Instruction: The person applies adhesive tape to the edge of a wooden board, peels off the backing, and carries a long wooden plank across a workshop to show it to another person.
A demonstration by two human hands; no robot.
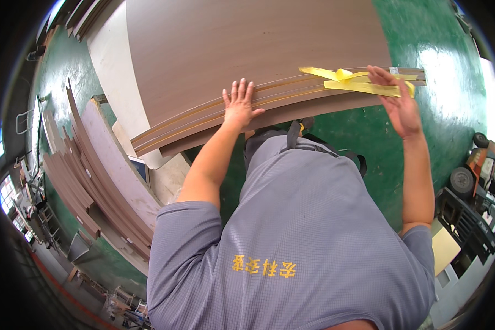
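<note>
A long stack of brown panels with yellowish lines along its edges lies across in front of me, by a large flat brown board. My left hand rests flat on the stack with its fingers spread. Toward the stack's right end is my right hand, its fingers fairly straight. A twisted, looped strip of yellow tape passes between its thumb and fingers and reaches left over the panels. Part of the tape is hidden behind the fingers.
Several long brown strips lie at the left beside a pale board. The floor is glossy green. An orange wheeled machine and a black slatted crate stand at the right.
</note>
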